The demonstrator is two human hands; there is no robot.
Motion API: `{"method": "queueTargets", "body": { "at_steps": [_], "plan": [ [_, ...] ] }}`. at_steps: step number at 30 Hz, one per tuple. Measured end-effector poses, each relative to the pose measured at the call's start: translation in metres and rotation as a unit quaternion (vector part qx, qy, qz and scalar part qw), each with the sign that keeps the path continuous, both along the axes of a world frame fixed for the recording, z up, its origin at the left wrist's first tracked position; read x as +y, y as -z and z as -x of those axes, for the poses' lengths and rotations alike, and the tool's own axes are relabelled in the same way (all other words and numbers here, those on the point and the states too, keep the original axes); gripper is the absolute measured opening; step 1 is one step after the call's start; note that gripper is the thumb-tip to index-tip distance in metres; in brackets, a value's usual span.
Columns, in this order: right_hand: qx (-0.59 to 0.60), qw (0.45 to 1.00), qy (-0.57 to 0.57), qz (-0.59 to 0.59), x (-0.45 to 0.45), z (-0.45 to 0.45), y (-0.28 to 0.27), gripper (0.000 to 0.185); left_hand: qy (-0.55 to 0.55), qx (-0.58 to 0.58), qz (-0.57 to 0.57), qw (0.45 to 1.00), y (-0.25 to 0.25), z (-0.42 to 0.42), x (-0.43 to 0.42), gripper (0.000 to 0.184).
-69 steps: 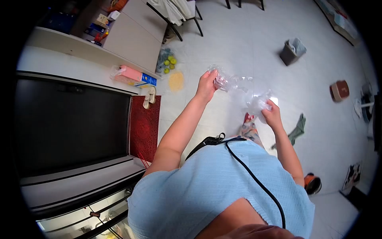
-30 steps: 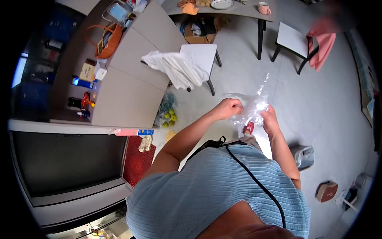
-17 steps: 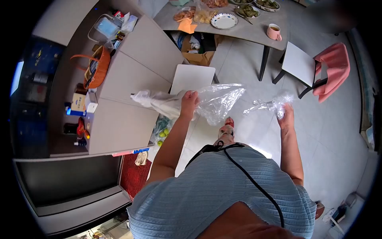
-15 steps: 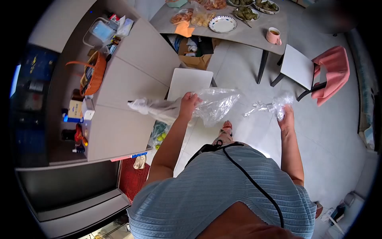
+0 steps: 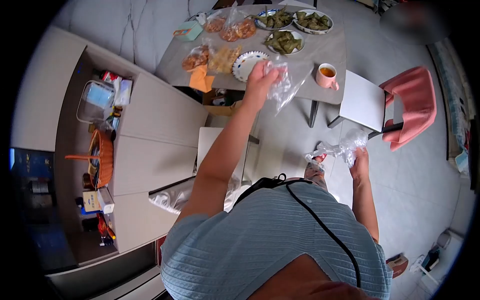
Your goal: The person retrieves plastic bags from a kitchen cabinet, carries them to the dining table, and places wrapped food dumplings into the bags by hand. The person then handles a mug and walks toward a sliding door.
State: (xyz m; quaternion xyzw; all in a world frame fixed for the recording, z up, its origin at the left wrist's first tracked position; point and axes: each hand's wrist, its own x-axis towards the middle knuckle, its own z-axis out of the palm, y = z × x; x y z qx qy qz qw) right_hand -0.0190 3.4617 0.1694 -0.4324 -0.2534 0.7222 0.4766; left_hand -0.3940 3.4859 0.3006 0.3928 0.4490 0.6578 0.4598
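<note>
My left hand (image 5: 260, 86) is closed around a clear plastic bag (image 5: 286, 89), raised at the near edge of the table beside a white plate with a patterned rim (image 5: 245, 66). The bag hangs loosely to the right of the fingers. Lower and to the right, my right hand (image 5: 360, 164) grips a crumpled clear plastic bag (image 5: 345, 147), held over the floor near the chair. Both bags are see-through, and nothing shows inside them.
On the table (image 5: 305, 65) are bowls of green leaf-wrapped parcels (image 5: 312, 21), bagged brown food (image 5: 196, 57) and a pink mug (image 5: 326, 76). A chair with a pink cover (image 5: 415, 107) stands right. Left are a white stool (image 5: 207, 142), a cabinet (image 5: 150, 165) and bunched plastic (image 5: 175, 197).
I have moved closer to the table. My left hand has gone up and forward to the table edge with its bag. My right hand still holds the crumpled bag, slightly lower in view.
</note>
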Motion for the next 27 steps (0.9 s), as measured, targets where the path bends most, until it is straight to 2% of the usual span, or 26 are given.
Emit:
{"method": "queueTargets", "body": {
  "at_steps": [4, 7, 8, 10, 11, 13, 14, 16, 17, 18, 19, 20, 22, 23, 25, 26, 27],
  "plan": [
    [0.015, 1.000, -0.023, -0.002, 0.076, -0.025, 0.008, 0.025, 0.035, -0.039, -0.092, 0.994, -0.013, -0.023, 0.137, 0.024],
    [0.048, 0.998, -0.044, -0.017, 0.116, -0.041, -0.007, 0.028, 0.002, -0.047, -0.092, 0.995, 0.000, -0.043, 0.227, 0.023],
    [0.045, 0.998, -0.045, -0.013, 0.135, -0.042, -0.012, 0.029, 0.005, -0.046, -0.093, 0.995, 0.012, -0.045, 0.261, 0.023],
    [0.039, 0.998, -0.043, -0.011, 0.169, -0.048, -0.017, 0.030, -0.083, -0.069, 0.003, 0.994, 0.047, -0.049, 0.319, 0.022],
    [0.039, 0.998, -0.053, -0.005, 0.184, -0.052, -0.018, 0.031, -0.080, -0.071, 0.004, 0.994, 0.068, -0.051, 0.343, 0.022],
    [0.023, 0.997, -0.072, -0.001, 0.196, -0.053, -0.022, 0.030, -0.154, -0.030, 0.105, 0.982, 0.116, -0.053, 0.371, 0.023],
    [0.019, 0.997, -0.069, 0.002, 0.206, -0.052, -0.021, 0.030, -0.151, -0.033, 0.109, 0.982, 0.141, -0.051, 0.383, 0.023],
    [0.051, 0.995, -0.081, 0.015, 0.215, -0.051, -0.014, 0.032, -0.176, 0.113, 0.224, 0.952, 0.189, -0.045, 0.391, 0.029],
    [0.053, 0.994, -0.096, 0.017, 0.219, -0.050, -0.010, 0.032, -0.175, 0.109, 0.232, 0.951, 0.203, -0.042, 0.388, 0.029],
    [0.051, 0.994, -0.095, 0.023, 0.223, -0.047, -0.007, 0.032, -0.122, 0.280, 0.297, 0.905, 0.213, -0.035, 0.386, 0.030],
    [0.056, 0.993, -0.096, 0.035, 0.227, -0.040, -0.009, 0.032, -0.064, 0.440, 0.349, 0.825, 0.219, -0.030, 0.384, 0.031],
    [0.062, 0.992, -0.097, 0.046, 0.230, -0.032, -0.010, 0.033, -0.062, 0.440, 0.354, 0.823, 0.227, -0.029, 0.380, 0.031],
    [0.059, 0.992, -0.097, 0.052, 0.234, -0.016, -0.020, 0.033, -0.154, 0.507, 0.338, 0.778, 0.237, -0.028, 0.363, 0.034],
    [0.050, 0.992, -0.103, 0.054, 0.238, -0.005, -0.026, 0.033, -0.153, 0.508, 0.341, 0.776, 0.226, -0.029, 0.352, 0.034],
    [0.036, 0.990, -0.131, 0.044, 0.247, 0.019, -0.036, 0.034, -0.063, 0.408, 0.202, 0.888, 0.169, -0.040, 0.319, 0.030],
    [0.035, 0.989, -0.133, 0.051, 0.248, 0.032, -0.039, 0.034, 0.052, 0.293, 0.195, 0.935, 0.142, -0.047, 0.298, 0.033],
    [-0.002, 0.986, -0.163, 0.013, 0.250, 0.048, -0.042, 0.036, 0.163, 0.168, 0.179, 0.956, 0.113, -0.053, 0.280, 0.037]
  ]
}}
